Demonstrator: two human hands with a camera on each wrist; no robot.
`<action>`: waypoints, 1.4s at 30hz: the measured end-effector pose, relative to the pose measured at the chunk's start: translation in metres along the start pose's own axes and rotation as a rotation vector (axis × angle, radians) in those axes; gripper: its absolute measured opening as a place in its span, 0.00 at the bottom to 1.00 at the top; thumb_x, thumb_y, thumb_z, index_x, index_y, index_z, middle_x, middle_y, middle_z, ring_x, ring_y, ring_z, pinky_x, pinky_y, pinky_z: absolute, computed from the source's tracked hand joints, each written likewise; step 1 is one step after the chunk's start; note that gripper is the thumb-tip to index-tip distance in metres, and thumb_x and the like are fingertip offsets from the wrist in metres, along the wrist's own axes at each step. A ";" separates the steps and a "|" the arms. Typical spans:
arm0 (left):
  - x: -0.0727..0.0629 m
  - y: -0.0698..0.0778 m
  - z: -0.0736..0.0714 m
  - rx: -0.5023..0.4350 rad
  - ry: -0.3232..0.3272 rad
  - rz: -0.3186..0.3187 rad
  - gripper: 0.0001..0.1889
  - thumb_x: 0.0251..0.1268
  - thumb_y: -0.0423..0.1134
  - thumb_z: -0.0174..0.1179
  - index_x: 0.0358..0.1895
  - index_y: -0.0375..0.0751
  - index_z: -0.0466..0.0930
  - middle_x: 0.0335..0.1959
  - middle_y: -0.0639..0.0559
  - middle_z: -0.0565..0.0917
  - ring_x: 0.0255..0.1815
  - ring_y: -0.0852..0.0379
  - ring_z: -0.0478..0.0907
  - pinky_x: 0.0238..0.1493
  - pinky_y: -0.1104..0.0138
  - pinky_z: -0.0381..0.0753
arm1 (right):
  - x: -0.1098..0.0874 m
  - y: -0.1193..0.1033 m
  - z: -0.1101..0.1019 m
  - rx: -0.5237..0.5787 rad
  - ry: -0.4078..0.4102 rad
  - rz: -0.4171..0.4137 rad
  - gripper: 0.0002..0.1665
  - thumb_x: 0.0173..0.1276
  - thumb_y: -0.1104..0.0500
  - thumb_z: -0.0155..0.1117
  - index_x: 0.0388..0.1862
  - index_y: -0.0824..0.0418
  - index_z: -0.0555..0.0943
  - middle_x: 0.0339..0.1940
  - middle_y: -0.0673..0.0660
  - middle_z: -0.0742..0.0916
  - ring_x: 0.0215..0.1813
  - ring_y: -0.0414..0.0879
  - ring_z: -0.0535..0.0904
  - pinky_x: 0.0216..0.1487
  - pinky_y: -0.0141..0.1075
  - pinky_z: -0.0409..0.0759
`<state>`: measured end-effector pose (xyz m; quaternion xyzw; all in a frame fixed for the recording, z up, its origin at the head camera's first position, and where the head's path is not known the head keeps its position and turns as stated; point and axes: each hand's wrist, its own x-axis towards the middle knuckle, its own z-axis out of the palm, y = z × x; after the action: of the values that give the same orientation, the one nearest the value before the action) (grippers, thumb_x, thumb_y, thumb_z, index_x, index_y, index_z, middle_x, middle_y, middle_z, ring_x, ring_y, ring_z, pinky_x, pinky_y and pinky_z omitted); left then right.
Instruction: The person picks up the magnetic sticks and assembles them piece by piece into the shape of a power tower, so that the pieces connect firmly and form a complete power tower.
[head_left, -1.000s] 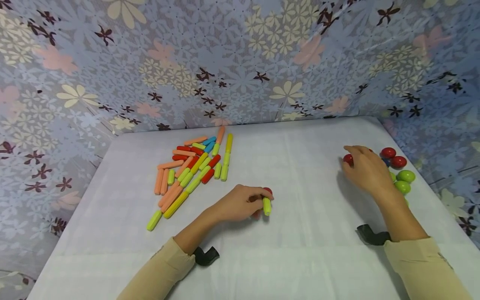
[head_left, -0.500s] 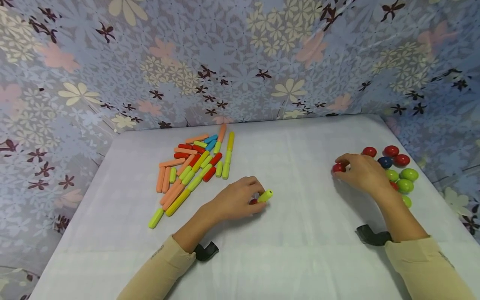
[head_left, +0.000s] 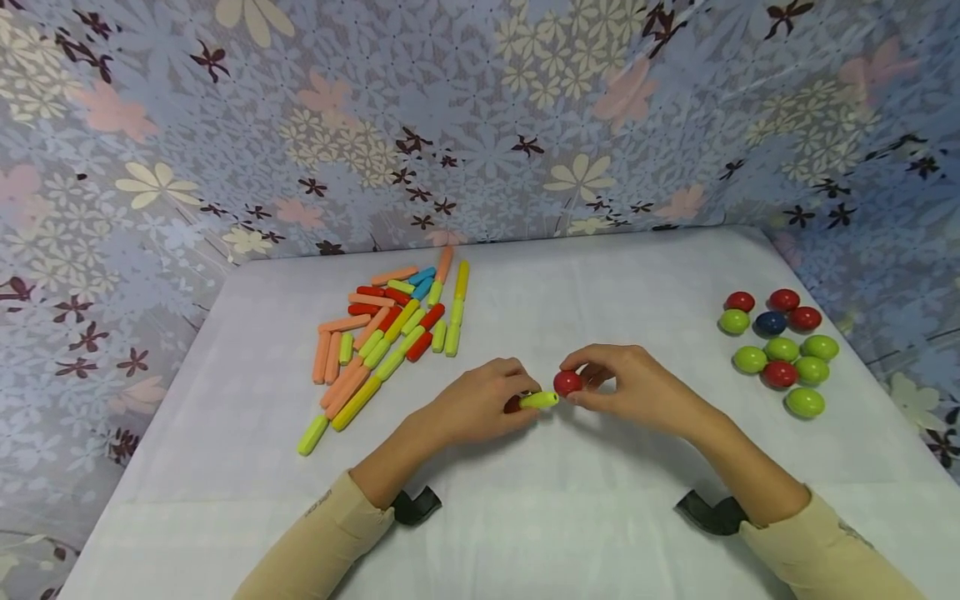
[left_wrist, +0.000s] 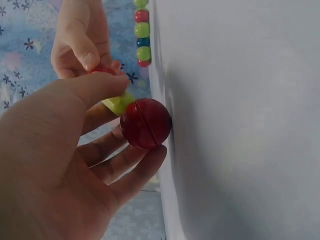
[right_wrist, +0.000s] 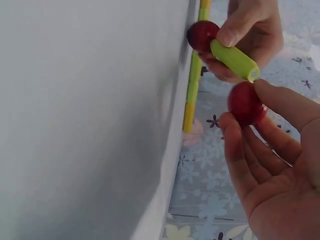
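My left hand (head_left: 480,403) pinches a short yellow-green stick (head_left: 540,401) with a hole in its end. At the stick's other end is a red ball (left_wrist: 145,123), under the thumb and fingers in the left wrist view. My right hand (head_left: 636,385) holds a second red ball (head_left: 567,382) between thumb and fingertips. In the right wrist view this ball sits right at the stick's holed end, and the two overlap there. Both hands are close together over the middle of the white table (head_left: 600,517).
Left of the hands lies a spread of coloured sticks (head_left: 390,358), orange, red, blue, yellow and green, some joined end to end. Several green balls (head_left: 806,403), red balls (head_left: 805,318) and a dark blue ball (head_left: 770,324) lie at the right. A flowered cloth (head_left: 465,125) hangs behind the table.
My right hand has picked up a red ball from the right group and carried it left to the left hand. The left hand has turned the stick so its holed end points right.
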<state>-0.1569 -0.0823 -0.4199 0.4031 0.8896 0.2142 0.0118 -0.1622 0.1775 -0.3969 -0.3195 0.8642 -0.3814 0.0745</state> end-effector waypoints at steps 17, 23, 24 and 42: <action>0.001 0.001 0.006 0.034 -0.032 -0.033 0.14 0.60 0.52 0.66 0.43 0.48 0.82 0.32 0.61 0.74 0.31 0.65 0.68 0.28 0.77 0.70 | -0.002 -0.008 0.012 -0.082 -0.083 -0.016 0.24 0.57 0.55 0.75 0.52 0.55 0.80 0.41 0.40 0.82 0.41 0.35 0.78 0.42 0.42 0.80; 0.001 0.000 0.006 0.018 -0.027 -0.055 0.15 0.58 0.52 0.67 0.44 0.50 0.82 0.33 0.63 0.76 0.33 0.65 0.69 0.29 0.76 0.70 | -0.002 -0.003 0.015 -0.122 -0.092 -0.011 0.22 0.56 0.55 0.76 0.49 0.53 0.80 0.39 0.40 0.82 0.40 0.35 0.78 0.42 0.39 0.80; 0.001 0.000 0.006 0.013 -0.025 -0.058 0.15 0.58 0.52 0.67 0.44 0.50 0.82 0.33 0.63 0.76 0.33 0.65 0.69 0.29 0.76 0.70 | -0.002 -0.002 0.015 -0.127 -0.088 -0.010 0.22 0.56 0.55 0.76 0.49 0.53 0.80 0.39 0.40 0.82 0.40 0.35 0.78 0.42 0.39 0.80; 0.004 0.000 0.008 -0.233 -0.096 -0.085 0.15 0.64 0.49 0.62 0.48 0.46 0.80 0.27 0.66 0.79 0.26 0.69 0.73 0.32 0.76 0.74 | 0.000 -0.001 0.017 -0.008 0.003 -0.010 0.21 0.55 0.60 0.76 0.46 0.52 0.77 0.41 0.43 0.83 0.42 0.35 0.82 0.45 0.38 0.81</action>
<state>-0.1578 -0.0767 -0.4263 0.3708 0.8735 0.2957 0.1100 -0.1553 0.1663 -0.4077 -0.3237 0.8642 -0.3788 0.0699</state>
